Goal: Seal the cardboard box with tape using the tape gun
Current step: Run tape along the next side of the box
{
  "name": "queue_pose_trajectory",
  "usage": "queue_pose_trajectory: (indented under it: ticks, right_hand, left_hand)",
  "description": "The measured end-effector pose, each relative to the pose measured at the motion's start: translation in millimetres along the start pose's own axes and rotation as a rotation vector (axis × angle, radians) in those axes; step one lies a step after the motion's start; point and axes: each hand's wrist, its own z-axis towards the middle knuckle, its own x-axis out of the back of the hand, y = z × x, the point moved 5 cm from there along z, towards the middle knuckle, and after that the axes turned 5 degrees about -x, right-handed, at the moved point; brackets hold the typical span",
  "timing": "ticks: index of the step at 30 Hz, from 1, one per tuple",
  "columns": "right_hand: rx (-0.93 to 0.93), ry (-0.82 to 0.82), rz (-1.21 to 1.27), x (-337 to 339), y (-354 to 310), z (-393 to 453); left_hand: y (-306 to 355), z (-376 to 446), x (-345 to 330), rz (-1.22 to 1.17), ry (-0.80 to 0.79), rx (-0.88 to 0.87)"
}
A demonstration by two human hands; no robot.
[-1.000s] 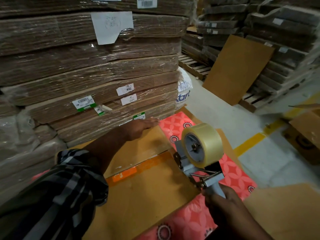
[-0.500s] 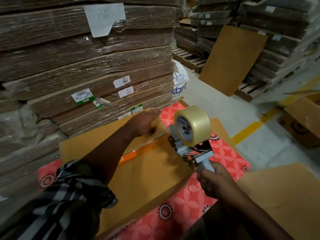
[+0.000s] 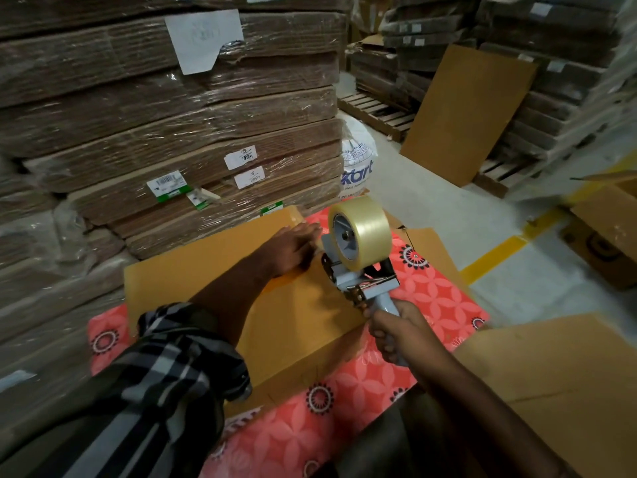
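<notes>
Down on the floor, a flat cardboard box (image 3: 303, 315) lies on a red patterned mat (image 3: 348, 401), directly beneath both hands. Left hand (image 3: 293, 248) rests palm-down on the far part of the box top, its fingers (image 3: 312, 229) laid out flat and pressing the cardboard near the far edge. Just right of those fingers stands the tape gun (image 3: 358, 270), its front end down on the box and its clear tape roll (image 3: 362, 232) raised above. Right hand (image 3: 396, 331) holds the gun's grey handle, fingers curled tightly around it, at the near right edge of the box. Beyond the left fingers rise shrink-wrapped stacks of flattened cardboard (image 3: 172, 125); a loose cardboard sheet (image 3: 551, 384) lies to the right of the right hand.
</notes>
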Motion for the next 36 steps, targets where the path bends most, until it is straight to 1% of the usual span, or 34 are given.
queue_pose_trajectory:
  ticks: [5, 11, 14, 17, 22, 30, 33, 36]
  right_hand:
    - [-0.036, 0.009, -0.001, 20, 15, -30]
    - [0.017, -0.003, 0.024, 65, 64, -96]
    - [0.024, 0.028, 0.042, 79, 73, -120]
    - [0.016, 0.033, 0.074, 80, 82, -130]
    - [0.034, 0.023, 0.029, 70, 80, -132]
    - [-0.014, -0.018, 0.154, 72, 94, -134]
    - [-0.009, -0.028, 0.142, 77, 100, -140]
    - [-0.028, 0.050, 0.069, 87, 107, -149]
  left_hand:
    - [-2, 1, -5, 0.089, -0.059, 0.011]
    - [0, 2, -5, 0.137, -0.100, 0.038]
    - [4, 2, -5, 0.133, -0.094, 0.072]
    - [15, 2, -6, 0.124, -0.107, 0.116]
    - [26, 0, -7, 0.179, -0.148, 0.189]
    - [27, 1, -9, 0.166, -0.149, 0.213]
    - [26, 1, -8, 0.162, -0.148, 0.219]
    - [27, 1, -9, 0.162, -0.134, 0.217]
